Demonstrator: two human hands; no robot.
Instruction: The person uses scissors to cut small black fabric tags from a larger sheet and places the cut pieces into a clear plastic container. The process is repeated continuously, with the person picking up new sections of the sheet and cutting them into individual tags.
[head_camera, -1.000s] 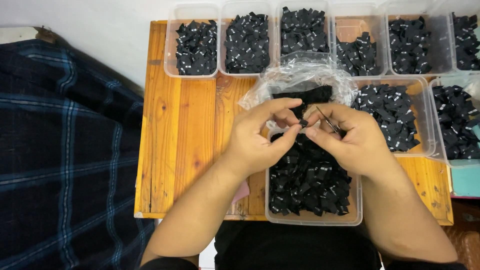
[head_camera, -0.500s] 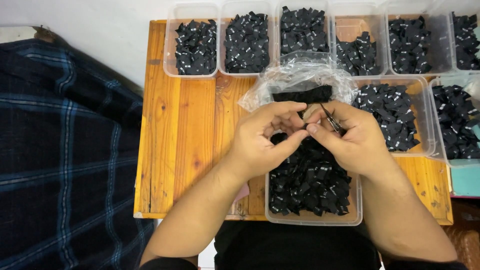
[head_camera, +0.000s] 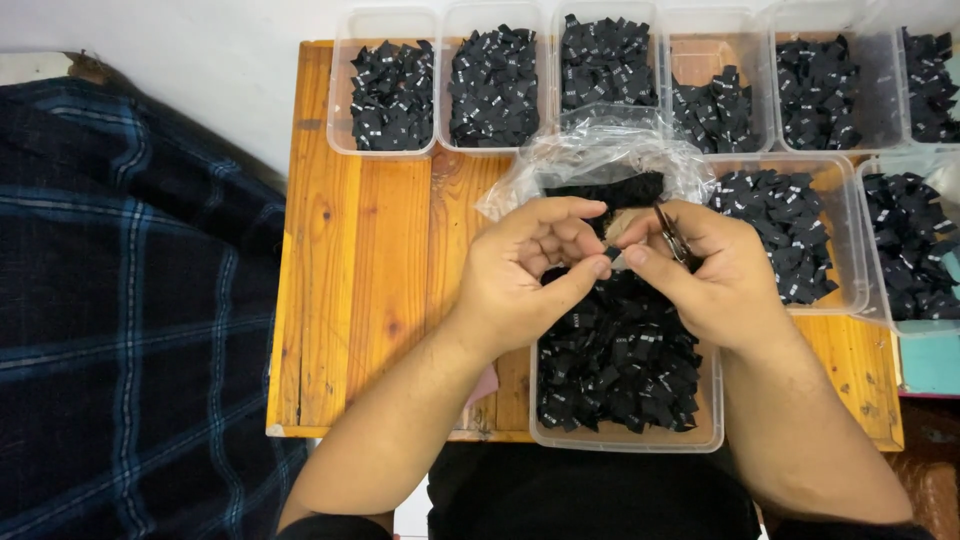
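**A:** Where does the work stand, from your screen?

**B:** I read it as midway. The left hand and the right hand meet fingertip to fingertip, both pinched on one small black woven label held just above the near clear plastic tub of black labels. The right hand also grips a small pair of metal snips, tucked against the palm — I can't tell whether the blades are apart or closed.

**A:** What's done, what's left?

**B:** My judgement: that near tub is heaped high, so a good deal is through. Behind the hands sits a crumpled clear plastic bag with a dark bundle of uncut label strip inside — stock remains.

**A:** The other containers?

**B:** A back row of clear rectangular tubs along the far edge of the orange-brown wooden table. The far-left back tub and its neighbours look well filled; the fourth back tub is only partly filled, bare bottom showing. To the right, a mid-row tub holds a loose pile. All the contents look alike: small black pieces with pale marks.

**A:** Anything beside the table?

**B:** A dark blue plaid cloth, on the left.
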